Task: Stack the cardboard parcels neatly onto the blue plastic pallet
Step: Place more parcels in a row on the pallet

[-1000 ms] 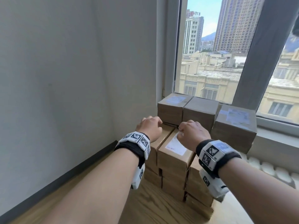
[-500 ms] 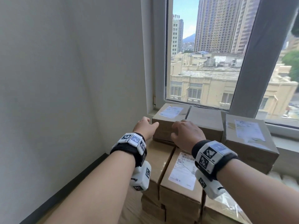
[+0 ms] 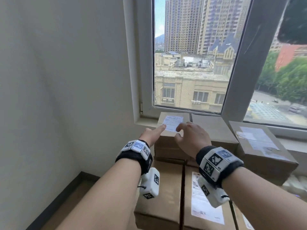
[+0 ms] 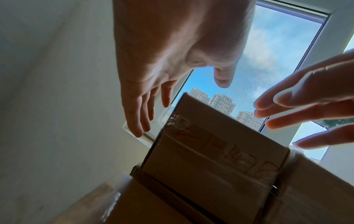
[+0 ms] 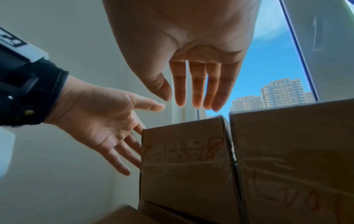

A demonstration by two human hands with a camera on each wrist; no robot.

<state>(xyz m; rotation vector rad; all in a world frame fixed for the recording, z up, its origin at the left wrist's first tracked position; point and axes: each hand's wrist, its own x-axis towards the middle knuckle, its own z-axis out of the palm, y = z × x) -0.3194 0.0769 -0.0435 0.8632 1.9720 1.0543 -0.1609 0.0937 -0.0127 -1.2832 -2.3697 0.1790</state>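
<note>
Brown cardboard parcels are stacked in the corner under the window. The top-left parcel (image 3: 172,138) carries a white label, and red handwriting marks its near side (image 4: 210,151) (image 5: 184,159). My left hand (image 3: 152,134) is open at this parcel's left edge, with the thumb lying over the top. Its fingers (image 5: 122,153) run down along the left side. I cannot tell whether they touch it. My right hand (image 3: 191,138) is open just above the parcel's near right corner, fingers (image 5: 195,84) straight and holding nothing. The blue pallet is out of view.
A second top parcel (image 3: 214,130) stands against the first on its right, and a larger one (image 3: 259,146) sits farther right. Lower parcels (image 3: 162,188) lie under my forearms. The wall (image 3: 66,97) is close on the left and the window sill (image 3: 144,121) just behind.
Both hands have reached forward from the lower parcels to the top-left parcel, and their curled fingers have straightened. The view has moved closer to the stack.
</note>
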